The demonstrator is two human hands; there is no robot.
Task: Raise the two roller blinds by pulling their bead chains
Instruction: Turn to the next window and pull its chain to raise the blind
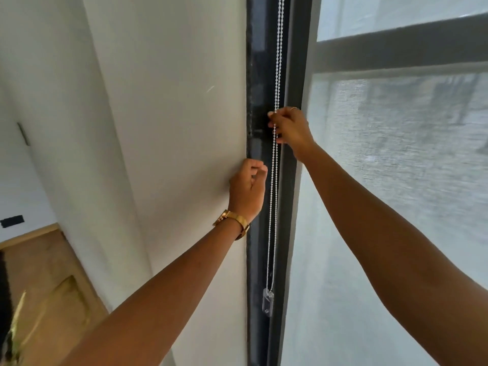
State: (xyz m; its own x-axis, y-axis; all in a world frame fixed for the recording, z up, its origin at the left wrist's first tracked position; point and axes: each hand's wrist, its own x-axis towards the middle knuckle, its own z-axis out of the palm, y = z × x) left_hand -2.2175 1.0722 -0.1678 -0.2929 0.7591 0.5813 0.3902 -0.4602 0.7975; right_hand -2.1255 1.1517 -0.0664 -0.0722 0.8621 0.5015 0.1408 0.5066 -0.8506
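Observation:
A white bead chain hangs as a loop along the dark window frame, ending low down in a clear plastic weight. My right hand is raised and pinches the chain between its fingers. My left hand, with a gold watch at the wrist, is lower and just left of the chain, fingers curled and apart from the beads. A translucent white roller blind covers the window on the right. Only this one blind is in view.
A white wall fills the left side beside the frame. A dark horizontal window bar shows through the blind. Wooden floor lies at the lower left, with a black strip on the far wall.

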